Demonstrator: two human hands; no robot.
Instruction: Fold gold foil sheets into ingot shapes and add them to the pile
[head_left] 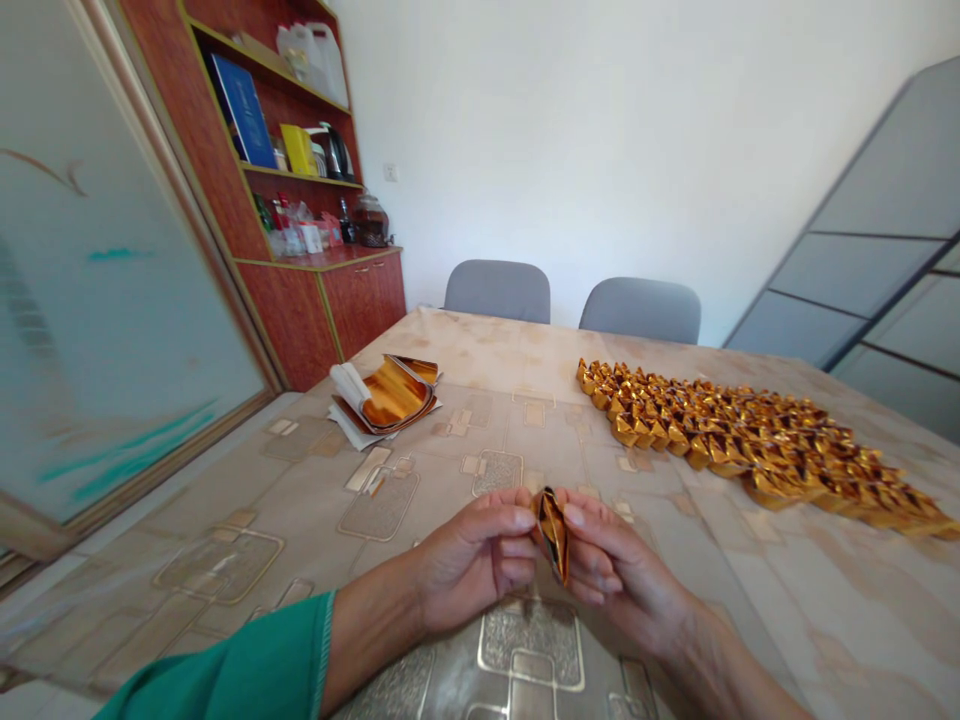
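Note:
A small folded gold foil paper (553,535), boat-shaped with a narrow opening along its middle, is held between both hands just above the table. My left hand (484,545) pinches its left side between thumb and fingers. On the other side, my right hand (611,550) grips it the same way, thumb on top and fingers curled beneath. Beyond the hands to the left lies a loose stack of gold foil paper sheets (397,392), partly curled over. Rows of folded gold paper ingots (720,425) stand close together on the right.
A patterned cover lies over the table (300,500). Two grey chairs (497,290) stand at its far side against the white wall. At the back left is a red-brown cabinet (360,300) with bottles, a kettle and boxes. A frosted sliding door (112,270) is on the left.

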